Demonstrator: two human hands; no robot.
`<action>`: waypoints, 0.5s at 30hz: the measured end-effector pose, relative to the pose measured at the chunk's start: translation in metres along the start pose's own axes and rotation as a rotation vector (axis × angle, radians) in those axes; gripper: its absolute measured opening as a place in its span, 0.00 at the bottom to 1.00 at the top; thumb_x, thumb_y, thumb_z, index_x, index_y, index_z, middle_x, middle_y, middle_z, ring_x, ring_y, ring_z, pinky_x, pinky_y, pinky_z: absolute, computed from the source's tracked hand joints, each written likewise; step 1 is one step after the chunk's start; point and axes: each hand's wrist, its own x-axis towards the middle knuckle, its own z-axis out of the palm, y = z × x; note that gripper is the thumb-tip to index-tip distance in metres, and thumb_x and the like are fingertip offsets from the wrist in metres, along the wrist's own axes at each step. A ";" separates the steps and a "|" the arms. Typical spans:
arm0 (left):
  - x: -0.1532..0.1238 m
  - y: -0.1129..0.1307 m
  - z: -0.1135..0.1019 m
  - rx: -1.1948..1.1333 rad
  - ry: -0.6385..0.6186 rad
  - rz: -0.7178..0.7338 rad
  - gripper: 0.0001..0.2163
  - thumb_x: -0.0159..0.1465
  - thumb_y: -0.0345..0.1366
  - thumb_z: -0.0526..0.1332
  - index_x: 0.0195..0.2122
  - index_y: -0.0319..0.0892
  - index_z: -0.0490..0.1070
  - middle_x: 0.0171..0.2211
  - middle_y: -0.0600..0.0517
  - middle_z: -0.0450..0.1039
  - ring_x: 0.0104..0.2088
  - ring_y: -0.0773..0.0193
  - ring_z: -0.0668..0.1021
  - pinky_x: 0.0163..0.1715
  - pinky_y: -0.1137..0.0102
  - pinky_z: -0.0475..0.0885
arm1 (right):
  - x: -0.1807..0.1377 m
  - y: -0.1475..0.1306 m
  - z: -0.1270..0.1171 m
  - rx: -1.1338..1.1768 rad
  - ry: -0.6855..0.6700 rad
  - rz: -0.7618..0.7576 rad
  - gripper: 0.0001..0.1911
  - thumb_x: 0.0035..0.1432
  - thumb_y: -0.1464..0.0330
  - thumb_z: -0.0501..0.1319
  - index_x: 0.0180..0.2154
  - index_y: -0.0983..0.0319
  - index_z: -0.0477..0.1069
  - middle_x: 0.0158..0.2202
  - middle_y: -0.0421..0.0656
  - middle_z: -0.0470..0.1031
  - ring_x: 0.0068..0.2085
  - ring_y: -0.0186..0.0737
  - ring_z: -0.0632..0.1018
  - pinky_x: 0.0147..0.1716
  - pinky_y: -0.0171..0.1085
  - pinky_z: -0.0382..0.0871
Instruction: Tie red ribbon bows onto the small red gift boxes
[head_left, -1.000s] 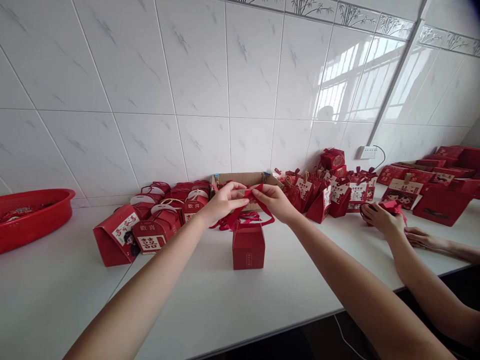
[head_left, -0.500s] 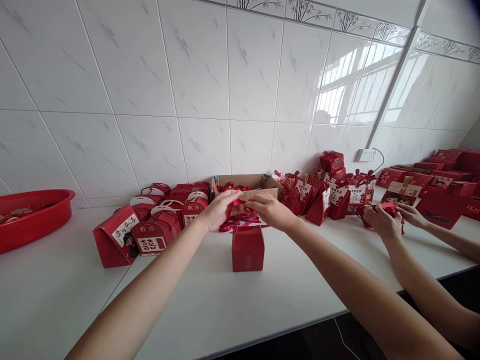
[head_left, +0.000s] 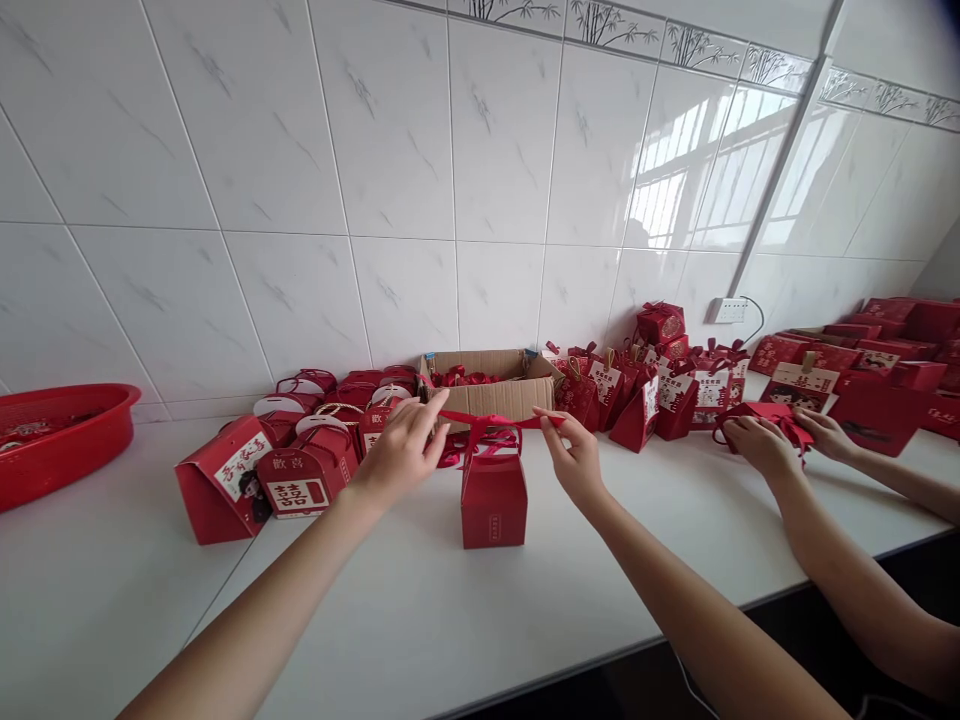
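A small red gift box (head_left: 494, 505) stands upright on the white counter in front of me. Above its top runs a red ribbon (head_left: 491, 421), stretched level with a crossing or knot near the middle. My left hand (head_left: 405, 442) pinches the ribbon's left end, its fingertips partly hiding the grip. On the other side, my right hand (head_left: 571, 450) holds the right end between thumb and fingers. Behind the box lie more loose ribbons (head_left: 454, 452).
An open cardboard box (head_left: 525, 398) with red items stands against the tiled wall. Several red gift boxes (head_left: 304, 475) crowd the left, more (head_left: 675, 400) the right. A red plastic basin (head_left: 67, 440) sits far left. At right, another person's hands (head_left: 769, 445) handle a red ribboned box.
My hands have moved apart, left hand leftward and right hand rightward, pulling the ribbon taut above the box. Before, they were close together over it.
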 end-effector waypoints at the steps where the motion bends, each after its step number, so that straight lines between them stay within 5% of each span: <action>1: -0.004 -0.003 -0.003 0.051 0.007 0.009 0.17 0.62 0.31 0.56 0.52 0.43 0.67 0.28 0.49 0.70 0.35 0.56 0.73 0.48 0.57 0.68 | -0.004 0.003 -0.005 -0.011 0.010 0.042 0.14 0.62 0.60 0.54 0.37 0.57 0.76 0.43 0.47 0.77 0.39 0.44 0.76 0.33 0.40 0.69; 6: -0.031 -0.016 -0.016 0.149 -0.071 -0.043 0.05 0.61 0.34 0.57 0.32 0.44 0.73 0.25 0.50 0.68 0.31 0.59 0.71 0.40 0.62 0.69 | -0.025 0.023 -0.029 -0.108 0.032 0.186 0.15 0.59 0.56 0.55 0.32 0.56 0.75 0.31 0.44 0.77 0.31 0.44 0.74 0.30 0.41 0.67; 10: -0.060 -0.025 -0.013 0.075 -0.099 -0.189 0.06 0.62 0.35 0.57 0.30 0.44 0.71 0.29 0.50 0.71 0.32 0.60 0.74 0.35 0.66 0.69 | -0.043 0.040 -0.042 -0.169 0.010 0.298 0.18 0.56 0.53 0.56 0.24 0.57 0.72 0.25 0.44 0.76 0.27 0.45 0.73 0.28 0.41 0.66; 15: -0.093 -0.027 -0.002 -0.043 -0.236 -0.380 0.10 0.63 0.37 0.54 0.27 0.42 0.69 0.27 0.52 0.69 0.28 0.65 0.73 0.30 0.72 0.68 | -0.061 0.059 -0.050 -0.201 -0.064 0.451 0.23 0.55 0.50 0.54 0.28 0.61 0.73 0.26 0.47 0.76 0.27 0.43 0.73 0.25 0.38 0.65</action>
